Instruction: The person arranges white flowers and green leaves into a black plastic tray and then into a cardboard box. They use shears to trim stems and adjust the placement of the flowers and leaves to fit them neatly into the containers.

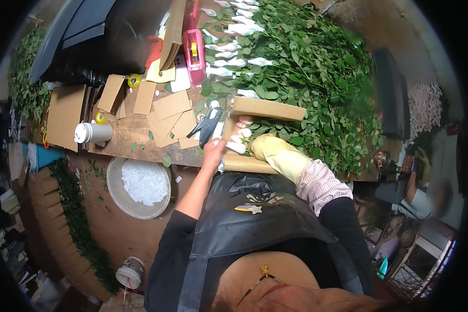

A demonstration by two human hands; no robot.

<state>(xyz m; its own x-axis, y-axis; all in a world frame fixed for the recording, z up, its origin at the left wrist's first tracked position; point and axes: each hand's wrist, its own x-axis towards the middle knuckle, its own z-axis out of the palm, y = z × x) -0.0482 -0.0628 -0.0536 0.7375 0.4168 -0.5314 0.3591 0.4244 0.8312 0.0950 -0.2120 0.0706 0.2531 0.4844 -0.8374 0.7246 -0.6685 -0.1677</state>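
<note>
Reaching over the near edge of the wooden surface, the left hand is bare and sits just below a black stapler-like tool; whether its grip is clamped on the tool or merely touching it cannot be told. The right hand, in a yellow glove, rests with its grip closed around a bundle of pale rosebuds wrapped in corrugated cardboard. The bundle lies on the surface directly ahead of the person's dark apron, beside a large heap of leafy green stems. Cut cardboard pieces, a pink tape dispenser and a white cup lie further left. A round basin of white scraps sits on the floor below.
</note>
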